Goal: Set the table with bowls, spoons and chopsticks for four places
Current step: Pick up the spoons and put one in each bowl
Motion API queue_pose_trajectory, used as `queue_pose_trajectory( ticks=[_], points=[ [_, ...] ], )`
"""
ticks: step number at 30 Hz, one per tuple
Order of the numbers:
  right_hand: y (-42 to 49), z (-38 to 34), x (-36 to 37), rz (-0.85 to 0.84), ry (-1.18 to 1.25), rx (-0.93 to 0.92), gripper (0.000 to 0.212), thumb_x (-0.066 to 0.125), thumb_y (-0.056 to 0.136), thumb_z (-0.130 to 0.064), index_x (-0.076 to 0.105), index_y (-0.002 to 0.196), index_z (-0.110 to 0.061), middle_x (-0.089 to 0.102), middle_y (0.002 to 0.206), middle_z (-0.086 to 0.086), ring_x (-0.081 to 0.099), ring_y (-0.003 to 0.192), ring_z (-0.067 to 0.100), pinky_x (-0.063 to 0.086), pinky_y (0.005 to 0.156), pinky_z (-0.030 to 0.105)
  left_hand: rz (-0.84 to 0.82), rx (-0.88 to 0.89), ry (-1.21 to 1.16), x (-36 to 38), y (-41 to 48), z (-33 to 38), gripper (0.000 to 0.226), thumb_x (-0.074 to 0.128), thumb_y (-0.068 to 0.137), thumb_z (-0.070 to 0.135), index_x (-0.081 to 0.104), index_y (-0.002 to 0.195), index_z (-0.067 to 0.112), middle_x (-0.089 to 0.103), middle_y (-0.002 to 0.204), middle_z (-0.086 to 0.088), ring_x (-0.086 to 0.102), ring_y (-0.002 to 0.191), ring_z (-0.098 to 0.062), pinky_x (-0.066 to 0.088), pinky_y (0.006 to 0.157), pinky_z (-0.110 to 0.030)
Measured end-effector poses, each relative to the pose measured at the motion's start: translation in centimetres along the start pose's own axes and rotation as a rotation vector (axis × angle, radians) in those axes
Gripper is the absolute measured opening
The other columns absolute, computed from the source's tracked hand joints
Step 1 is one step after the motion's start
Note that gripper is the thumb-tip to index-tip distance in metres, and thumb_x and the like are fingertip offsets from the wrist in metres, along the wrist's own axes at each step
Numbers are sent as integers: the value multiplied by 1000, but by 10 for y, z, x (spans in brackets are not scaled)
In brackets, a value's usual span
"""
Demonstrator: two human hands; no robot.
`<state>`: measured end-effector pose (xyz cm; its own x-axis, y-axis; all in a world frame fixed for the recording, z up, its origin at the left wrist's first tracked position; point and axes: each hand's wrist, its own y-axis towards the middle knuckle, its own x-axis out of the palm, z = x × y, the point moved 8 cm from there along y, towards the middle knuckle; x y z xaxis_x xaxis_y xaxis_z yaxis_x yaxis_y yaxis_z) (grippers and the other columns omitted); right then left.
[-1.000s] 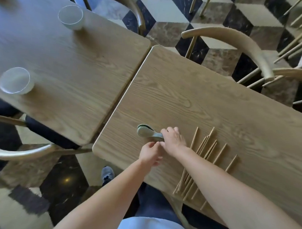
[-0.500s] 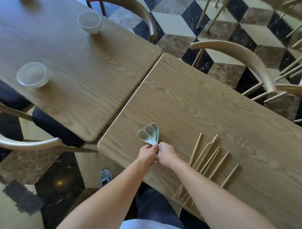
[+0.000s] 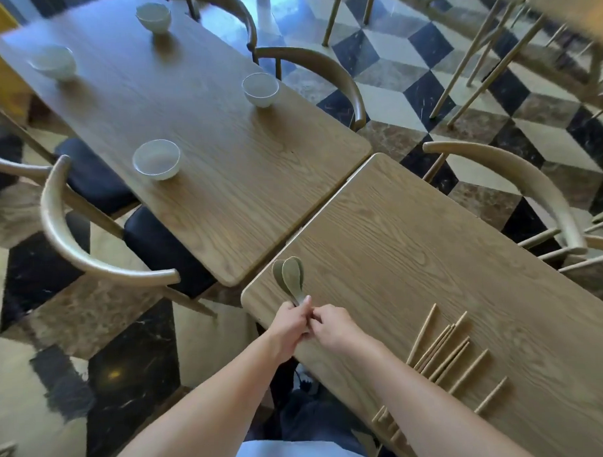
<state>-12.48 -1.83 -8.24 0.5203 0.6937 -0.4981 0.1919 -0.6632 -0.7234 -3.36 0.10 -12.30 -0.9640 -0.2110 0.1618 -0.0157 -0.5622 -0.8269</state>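
Since half a second ago the head view has swung up, so all four bowls now show on the far table (image 3: 223, 183), and the spoons (image 3: 290, 278) have closed from a wider fan into a tighter overlapping bunch.

On the far table, a pale bowl (image 3: 52, 62) sits near the far left edge, another (image 3: 156, 160) near the near left edge, a third (image 3: 153, 16) at the far end, and a fourth (image 3: 260, 89) near the right edge. A curved wooden chair (image 3: 89, 256) with a dark seat stands at the table's left side.

At the near table (image 3: 413, 245), the left hand (image 3: 291, 326) is clenched around the spoon handles, with the bowls of the spoons pointing away above the table corner. The right hand (image 3: 331, 326) touches the left, fingers pinching at the same handles. Loose wooden chopsticks (image 3: 444, 351) lie scattered on this table, to the right of the right forearm.
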Motion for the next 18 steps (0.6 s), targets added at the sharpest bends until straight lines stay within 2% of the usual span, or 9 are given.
queue_pose_trajectory(
  ticks=[2, 4, 5, 7, 9, 11, 13, 16, 18],
  points=[
    [-5, -23, 3, -1, -1, -10, 27, 50, 96, -24, 73, 108, -15, 73, 107, 12, 65, 92, 26, 45, 73, 27, -3, 38, -10, -22, -9, 10, 25, 51, 105, 28, 52, 110, 4, 65, 91, -11, 64, 77, -21, 56, 62, -34],
    [-7, -53, 10, 3, -11, -42, 27, 49, 94, -23, 74, 102, -14, 75, 101, 13, 67, 87, 27, 53, 75, 33, -1, 91, -9, -46, -18, 22, 28, 51, 105, 31, 54, 115, 4, 64, 96, -12, 66, 83, -22, 59, 64, -36],
    [-8, -69, 13, 9, -19, -49, 28, 49, 93, -23, 74, 101, -12, 75, 98, 14, 68, 82, 27, 57, 76, 36, 2, 121, -8, -59, -23, 29, 29, 51, 105, 32, 54, 116, 5, 64, 96, -12, 66, 84, -23, 62, 68, -40],
    [-10, -100, 23, 26, -22, -62, 27, 48, 94, -20, 73, 94, -11, 76, 88, 14, 67, 65, 21, 60, 66, 34, 24, 171, -16, -88, -33, 43, 31, 53, 103, 33, 56, 113, 4, 65, 92, -13, 67, 80, -27, 61, 78, -51],
    [-10, -133, 34, 47, -21, -97, 25, 48, 93, -19, 71, 84, -12, 74, 73, 10, 65, 50, 14, 58, 54, 29, 43, 189, -39, -119, -41, 56, 35, 57, 101, 35, 58, 111, 1, 68, 95, -17, 68, 80, -31, 62, 76, -51],
    [-11, -164, 45, 74, -21, -128, 24, 51, 92, -22, 68, 78, -14, 70, 62, 6, 60, 42, 12, 50, 45, 25, 35, 209, -75, -151, -51, 68, 37, 58, 100, 37, 61, 108, 1, 71, 100, -22, 71, 82, -34, 62, 68, -45],
    [-10, -193, 59, 103, -6, -145, 23, 53, 93, -26, 64, 76, -15, 66, 58, 6, 57, 41, 16, 47, 44, 25, 33, 228, -111, -185, -62, 80, 38, 58, 99, 39, 62, 105, 2, 74, 97, -20, 74, 81, -34, 63, 67, -43],
    [-5, -234, 85, 178, 27, -197, 24, 55, 94, -33, 63, 83, -14, 67, 70, 5, 65, 62, 23, 47, 51, 28, 54, 259, -135, -234, -76, 97, 37, 57, 98, 42, 61, 104, 6, 77, 93, -15, 77, 83, -29, 64, 66, -42],
    [-2, -262, 101, 216, 73, -262, 24, 55, 95, -35, 62, 78, -19, 65, 70, -5, 63, 68, 17, 43, 52, 20, 72, 280, -138, -266, -83, 110, 38, 59, 96, 44, 60, 103, 7, 76, 95, -16, 78, 80, -27, 63, 61, -40]
  ],
)
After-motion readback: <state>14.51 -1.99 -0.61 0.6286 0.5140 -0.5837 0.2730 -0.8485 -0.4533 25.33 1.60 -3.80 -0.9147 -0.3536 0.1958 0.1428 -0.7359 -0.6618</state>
